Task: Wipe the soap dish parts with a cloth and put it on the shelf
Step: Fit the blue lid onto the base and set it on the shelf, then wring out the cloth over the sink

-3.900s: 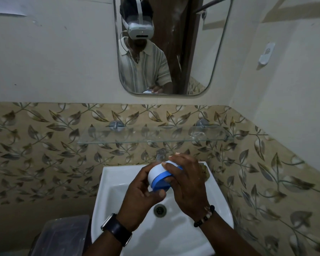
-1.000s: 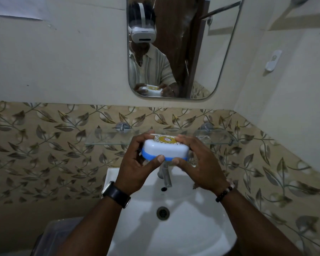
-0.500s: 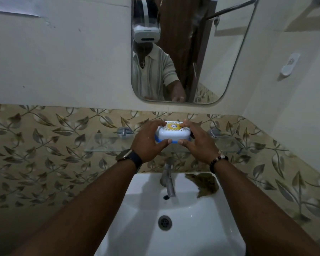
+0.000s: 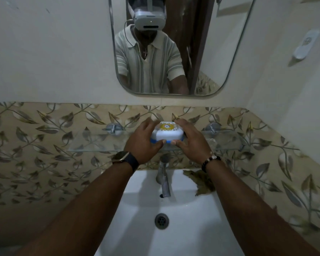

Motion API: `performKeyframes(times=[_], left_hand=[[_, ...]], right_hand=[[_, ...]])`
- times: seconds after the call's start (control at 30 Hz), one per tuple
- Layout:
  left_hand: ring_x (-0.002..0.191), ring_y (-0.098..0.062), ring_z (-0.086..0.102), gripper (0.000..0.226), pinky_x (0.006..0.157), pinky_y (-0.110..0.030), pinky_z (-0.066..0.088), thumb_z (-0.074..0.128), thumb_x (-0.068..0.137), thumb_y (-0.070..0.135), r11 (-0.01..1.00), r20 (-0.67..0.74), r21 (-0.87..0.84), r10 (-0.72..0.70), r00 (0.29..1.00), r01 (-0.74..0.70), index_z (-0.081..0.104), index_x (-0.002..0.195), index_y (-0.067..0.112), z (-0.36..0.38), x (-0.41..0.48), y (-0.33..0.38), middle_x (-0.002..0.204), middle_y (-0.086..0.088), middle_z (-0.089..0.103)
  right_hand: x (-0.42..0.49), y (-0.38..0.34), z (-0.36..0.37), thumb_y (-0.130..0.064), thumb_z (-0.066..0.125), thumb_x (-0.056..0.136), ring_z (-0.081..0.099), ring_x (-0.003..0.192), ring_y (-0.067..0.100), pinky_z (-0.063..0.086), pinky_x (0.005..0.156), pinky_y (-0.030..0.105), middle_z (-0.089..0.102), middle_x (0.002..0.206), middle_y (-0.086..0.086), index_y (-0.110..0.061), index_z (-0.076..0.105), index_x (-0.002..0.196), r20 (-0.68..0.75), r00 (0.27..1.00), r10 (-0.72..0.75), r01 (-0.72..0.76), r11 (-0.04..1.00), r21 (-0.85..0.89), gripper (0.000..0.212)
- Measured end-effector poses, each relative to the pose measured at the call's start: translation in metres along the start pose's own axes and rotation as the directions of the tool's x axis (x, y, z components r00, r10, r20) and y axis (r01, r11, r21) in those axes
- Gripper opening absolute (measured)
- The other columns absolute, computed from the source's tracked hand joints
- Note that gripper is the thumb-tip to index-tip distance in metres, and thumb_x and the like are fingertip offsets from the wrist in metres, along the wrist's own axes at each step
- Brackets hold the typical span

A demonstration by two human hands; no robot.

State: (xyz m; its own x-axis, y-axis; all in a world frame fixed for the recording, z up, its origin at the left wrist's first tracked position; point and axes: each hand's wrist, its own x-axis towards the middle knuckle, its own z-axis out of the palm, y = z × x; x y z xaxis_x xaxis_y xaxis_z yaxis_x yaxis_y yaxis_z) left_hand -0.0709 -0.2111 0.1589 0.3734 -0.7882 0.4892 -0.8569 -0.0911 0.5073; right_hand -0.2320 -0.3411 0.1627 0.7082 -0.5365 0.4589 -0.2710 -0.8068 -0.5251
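Observation:
The soap dish [image 4: 167,134], white lid over a blue base with a yellow label on top, sits closed on the glass shelf [image 4: 92,143], at its middle. My left hand [image 4: 143,141] cups its left end and my right hand [image 4: 192,143] its right end. Both thumbs press the blue front edge, and the fingers curve around the sides. A brownish cloth [image 4: 201,182] lies crumpled on the back right rim of the sink, under my right wrist.
Below the shelf a metal tap [image 4: 163,180] stands over the white sink [image 4: 174,241]. A mirror [image 4: 220,52] hangs above on the wall. A white hook [image 4: 305,47] is fixed to the right wall. Leaf-patterned tiles run behind the shelf.
Both hands carried the closed soap dish up from over the sink to the shelf, where it now rests. The cloth, hidden earlier, lies on the sink rim.

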Motion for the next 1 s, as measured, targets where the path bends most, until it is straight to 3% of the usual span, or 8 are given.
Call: performKeyframes(times=[0.1, 0.2, 0.27, 0.33, 0.5, 0.73, 0.87, 1.0], left_hand=[[0.130, -0.033, 0.048, 0.057, 0.099, -0.040, 0.047, 0.069, 0.089, 0.042, 0.995, -0.177, 0.047, 0.094, 0.980, -0.087, 0.053, 0.138, 0.018, 0.009, -0.019, 0.014, 0.146, -0.016, 0.049], [0.109, -0.034, 0.058, 0.035, 0.090, -0.041, 0.049, 0.067, 0.089, 0.028, 0.931, -0.297, 0.088, 0.363, 0.883, -0.354, 0.066, 0.120, 0.012, 0.039, -0.048, 0.035, 0.122, -0.016, 0.062], [0.093, -0.034, 0.060, 0.025, 0.078, -0.043, 0.048, 0.065, 0.089, 0.022, 0.862, -0.197, 0.066, 0.505, 0.840, -0.503, 0.071, 0.110, 0.010, 0.069, -0.068, 0.050, 0.108, -0.014, 0.068], [0.083, -0.033, 0.059, 0.018, 0.070, -0.042, 0.046, 0.061, 0.088, 0.015, 0.825, -0.008, 0.034, 0.564, 0.826, -0.564, 0.072, 0.100, 0.007, 0.097, -0.081, 0.062, 0.101, -0.013, 0.069], [0.096, -0.036, 0.064, 0.033, 0.075, -0.041, 0.054, 0.061, 0.078, 0.008, 0.935, 0.323, 0.004, 0.333, 0.886, -0.353, 0.071, 0.110, 0.010, 0.156, -0.081, 0.068, 0.119, -0.010, 0.069], [0.146, -0.027, 0.036, 0.051, 0.113, -0.040, 0.040, 0.047, 0.099, 0.028, 0.996, 0.517, 0.072, 0.010, 0.856, -0.056, 0.044, 0.150, 0.021, 0.241, -0.059, 0.041, 0.161, -0.005, 0.037], [0.128, -0.034, 0.051, 0.046, 0.103, -0.038, 0.045, 0.049, 0.095, 0.030, 0.984, 0.478, 0.151, -0.160, 0.864, 0.098, 0.053, 0.137, 0.014, 0.274, -0.046, 0.034, 0.146, -0.013, 0.052], [0.109, -0.035, 0.050, 0.038, 0.088, -0.041, 0.044, 0.050, 0.087, 0.023, 0.953, 0.407, 0.275, -0.232, 0.883, 0.123, 0.058, 0.122, 0.011, 0.292, -0.041, 0.036, 0.122, -0.013, 0.058]], right_hand=[[-0.018, 0.003, -0.007, -0.012, 0.068, 0.091, 0.045, 0.135, 0.020, 0.037, 0.111, 0.029, 0.052, 0.143, 0.008, -0.011, 0.054, 0.136, -0.222, 0.974, -0.035, 0.032, 0.999, -0.016, 0.047], [-0.058, 0.018, -0.011, -0.009, 0.058, 0.097, 0.056, 0.118, 0.022, 0.045, 0.102, 0.032, 0.061, 0.123, 0.009, -0.006, 0.061, 0.116, -0.532, 0.839, -0.115, 0.080, 0.993, -0.088, 0.020], [-0.090, 0.037, -0.009, -0.012, 0.053, 0.098, 0.057, 0.110, 0.024, 0.045, 0.099, 0.033, 0.062, 0.114, 0.012, -0.003, 0.061, 0.109, -0.608, 0.777, -0.163, 0.075, 0.983, -0.168, 0.016], [-0.119, 0.056, -0.002, -0.011, 0.051, 0.099, 0.058, 0.105, 0.026, 0.046, 0.097, 0.035, 0.064, 0.108, 0.015, 0.001, 0.063, 0.104, -0.588, 0.794, -0.154, 0.034, 0.977, -0.209, 0.019], [-0.155, 0.092, 0.013, -0.015, 0.042, 0.101, 0.061, 0.106, 0.029, 0.046, 0.102, 0.033, 0.067, 0.112, 0.016, 0.001, 0.065, 0.112, -0.465, 0.883, 0.068, -0.162, 0.973, -0.165, 0.030], [-0.138, 0.151, 0.025, -0.015, 0.045, 0.104, 0.049, 0.129, 0.031, 0.034, 0.108, 0.030, 0.057, 0.138, 0.015, -0.004, 0.055, 0.136, -0.252, 0.825, 0.505, -0.523, 0.852, -0.005, 0.035], [-0.125, 0.184, 0.035, -0.015, 0.042, 0.105, 0.047, 0.132, 0.033, 0.033, 0.112, 0.036, 0.054, 0.141, 0.018, -0.005, 0.049, 0.141, -0.122, 0.800, 0.587, -0.597, 0.798, -0.077, 0.037], [-0.125, 0.206, 0.051, -0.019, 0.042, 0.104, 0.040, 0.136, 0.030, 0.027, 0.115, 0.037, 0.043, 0.148, 0.015, -0.010, 0.037, 0.149, 0.010, 0.741, 0.671, -0.630, 0.700, -0.337, 0.046]])
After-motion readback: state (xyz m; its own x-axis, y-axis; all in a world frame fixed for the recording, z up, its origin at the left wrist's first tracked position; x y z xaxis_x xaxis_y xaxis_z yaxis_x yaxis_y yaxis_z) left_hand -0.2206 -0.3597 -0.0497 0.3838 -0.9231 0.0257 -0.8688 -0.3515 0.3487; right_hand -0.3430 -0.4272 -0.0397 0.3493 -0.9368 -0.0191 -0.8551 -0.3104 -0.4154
